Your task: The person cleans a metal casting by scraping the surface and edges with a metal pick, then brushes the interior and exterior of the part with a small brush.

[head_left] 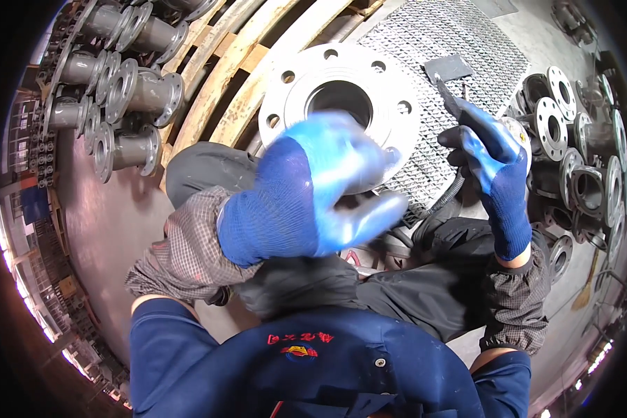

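Hovering in front of the round steel flange (341, 97), the left hand (313, 188) in its blue glove is blurred; its fingers (369, 216) look spread and loosely curled, closed on nothing that can be made out, and whether they touch the flange cannot be told. The flange lies flat just beyond those fingertips, its bolt holes and centre bore showing above the glove, which covers its lower edge. The right hand (491, 160), also gloved, is clenched around a dark tool (449, 94) whose tip sticks up past the fingers over the metal mesh sheet (453, 35). A small grey plate (447, 67) sits just beyond that tip. Flanged pipe fittings (571, 153) crowd the floor outward of the right fingers, more fittings (118, 97) lie well beyond the left, and wooden pallet slats (230, 63) run beside the flange.
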{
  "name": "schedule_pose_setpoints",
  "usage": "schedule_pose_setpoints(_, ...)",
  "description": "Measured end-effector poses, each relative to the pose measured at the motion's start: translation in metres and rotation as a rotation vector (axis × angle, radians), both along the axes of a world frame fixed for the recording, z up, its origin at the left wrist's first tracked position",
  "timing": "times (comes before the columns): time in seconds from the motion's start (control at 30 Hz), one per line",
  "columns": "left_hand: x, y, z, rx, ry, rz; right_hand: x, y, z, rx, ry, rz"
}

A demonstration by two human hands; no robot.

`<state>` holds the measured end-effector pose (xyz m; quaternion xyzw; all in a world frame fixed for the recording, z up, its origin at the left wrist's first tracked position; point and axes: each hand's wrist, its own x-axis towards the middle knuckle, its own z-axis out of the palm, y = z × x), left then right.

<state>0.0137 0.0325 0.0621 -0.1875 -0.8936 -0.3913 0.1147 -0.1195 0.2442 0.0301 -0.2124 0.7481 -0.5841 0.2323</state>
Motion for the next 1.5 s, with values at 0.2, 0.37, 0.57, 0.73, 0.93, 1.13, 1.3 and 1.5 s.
schedule_pose_setpoints(0.2,-0.010,0.016,-0.049,-0.708,-0.186,0.287,-0.004,-0.010,-0.016,-0.046,0.297,0.112)
schedule_pose_setpoints(0.37,-0.002,-0.018,-0.041,-0.616,-0.082,-0.025,0.004,-0.009,-0.002,0.118,0.265,0.138)
schedule_pose_setpoints(0.57,0.005,-0.025,-0.049,-0.565,0.109,0.014,0.024,-0.010,0.005,0.253,0.811,0.165)
schedule_pose_setpoints(0.73,0.006,-0.024,-0.052,-0.538,0.122,0.041,0.028,-0.010,0.014,0.378,1.102,0.228)
schedule_pose_setpoints(0.93,0.007,-0.025,-0.047,-0.550,0.102,0.039,0.028,-0.009,0.009,0.448,1.144,0.248)
schedule_pose_setpoints(1.13,0.007,-0.023,-0.050,-0.512,0.109,0.047,0.027,-0.008,0.008,0.490,1.183,0.237)
schedule_pose_setpoints(1.3,0.006,-0.022,-0.051,-0.517,0.099,0.047,0.029,-0.010,0.013,0.514,1.181,0.243)
schedule_pose_setpoints(1.5,0.006,-0.023,-0.046,-0.568,0.092,0.032,0.028,-0.009,0.011,0.538,1.224,0.246)
